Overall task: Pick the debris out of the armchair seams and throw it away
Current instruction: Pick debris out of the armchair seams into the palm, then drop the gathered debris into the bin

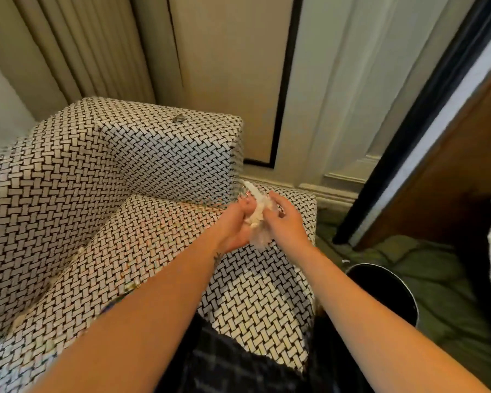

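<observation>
Standing on green carpet [442, 282] by a panelled wall [227, 66], the woven-pattern armchair [97, 180] has a black bin [380, 290] beside it; left hand [233, 226] and right hand [285, 221], fingers curled, clutch white debris [257, 212] above its seat

Left arm [153, 307]: bare, stretched forward from the lower left, the forearm slanting up toward the middle.
Right arm [366, 304]: bare, stretched forward from the lower right, meeting the left at the hands.
Left wrist [217, 252]: a small dark mark on the skin.
Left hand [234, 226]: palm turned up and inward, fingers curled round a pale crumpled wad [257, 214] from the left.
Right hand [285, 219]: back uppermost, fingers bent over the same wad from the right. Its fingertips are blurred, so it seems to pinch rather than clasp.
Hands together: close, the wad between them.
</observation>
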The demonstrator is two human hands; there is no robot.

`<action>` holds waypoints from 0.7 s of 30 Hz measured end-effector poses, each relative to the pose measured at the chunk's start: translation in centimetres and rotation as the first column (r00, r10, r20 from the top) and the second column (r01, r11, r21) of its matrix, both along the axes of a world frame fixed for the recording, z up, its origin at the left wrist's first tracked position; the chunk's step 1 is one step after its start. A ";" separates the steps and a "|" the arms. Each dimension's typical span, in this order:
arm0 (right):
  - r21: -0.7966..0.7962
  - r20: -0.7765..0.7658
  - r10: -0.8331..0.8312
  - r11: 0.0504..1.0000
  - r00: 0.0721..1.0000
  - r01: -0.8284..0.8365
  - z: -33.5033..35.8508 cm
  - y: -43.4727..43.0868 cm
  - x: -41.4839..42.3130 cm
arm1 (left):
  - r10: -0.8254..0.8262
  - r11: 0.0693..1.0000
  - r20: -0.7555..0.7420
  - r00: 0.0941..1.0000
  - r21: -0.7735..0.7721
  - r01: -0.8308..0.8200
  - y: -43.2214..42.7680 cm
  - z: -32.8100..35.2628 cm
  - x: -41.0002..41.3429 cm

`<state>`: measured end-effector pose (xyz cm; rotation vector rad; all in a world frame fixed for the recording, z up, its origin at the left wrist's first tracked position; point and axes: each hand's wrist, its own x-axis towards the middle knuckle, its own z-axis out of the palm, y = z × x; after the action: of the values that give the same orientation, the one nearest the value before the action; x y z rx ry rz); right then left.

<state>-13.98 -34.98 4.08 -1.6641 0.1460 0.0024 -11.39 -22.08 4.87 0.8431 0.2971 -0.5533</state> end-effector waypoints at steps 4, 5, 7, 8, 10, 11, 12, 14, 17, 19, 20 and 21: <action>0.003 -0.083 -0.084 0.996 0.993 0.084 -1.2 -5.7 0.2 | -0.072 0.992 -0.059 0.996 -0.105 0.065 -6.1 -2.6 1.3; 0.019 -0.098 -0.104 0.994 0.990 0.106 -1.8 -7.1 0.3 | -0.076 0.991 -0.070 0.995 -0.116 0.068 -7.5 -3.3 1.6; 0.079 -0.153 -0.162 0.981 0.975 0.175 -3.4 -10.4 0.3 | -0.101 0.986 -0.057 0.993 -0.136 0.092 -10.9 -4.6 2.0; 0.113 -0.182 -0.178 0.973 0.967 0.201 -3.9 -11.8 0.0 | -0.126 0.986 -0.041 0.991 -0.117 0.121 -12.4 -5.3 2.2; 0.166 -0.228 -0.215 0.953 0.950 0.255 -5.2 -14.7 -0.6 | -0.198 0.979 -0.031 0.980 -0.066 0.195 -15.8 -6.7 2.3; 0.176 -0.250 -0.240 0.941 0.938 0.288 -5.8 -16.1 -1.0 | -0.226 0.973 -0.038 0.973 -0.048 0.225 -17.5 -7.6 2.3; 0.182 -0.278 -0.267 0.928 0.922 0.324 -6.4 -17.4 -1.3 | -0.253 0.967 -0.048 0.966 -0.023 0.253 -19.0 -8.5 2.4; 0.173 -0.345 -0.317 0.904 0.883 0.392 -8.0 -20.0 -1.9 | -0.315 0.948 -0.053 0.948 0.034 0.317 -22.0 -10.3 2.3; 0.075 -0.405 -0.379 0.893 0.832 0.443 -10.7 -23.6 -2.6 | -0.397 0.903 -0.078 0.914 0.144 0.405 -25.5 -13.2 1.8; -0.022 -0.410 -0.438 0.882 0.800 0.471 -12.2 -25.5 -2.9 | -0.431 0.878 -0.092 0.898 0.185 0.441 -27.3 -15.1 1.7; -0.057 -0.414 -0.468 0.870 0.781 0.491 -12.8 -26.3 -3.0 | -0.439 0.871 -0.102 0.893 0.194 0.450 -28.1 -15.8 1.6; -0.078 -0.419 -0.490 0.858 0.764 0.507 -13.4 -27.0 -3.0 | -0.451 0.862 -0.115 0.885 0.204 0.465 -28.6 -16.3 1.4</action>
<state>-17.03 -61.95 -9.34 -1.5171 0.9221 -0.0345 -9.96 -50.66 -11.45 1.1299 0.2176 -1.0087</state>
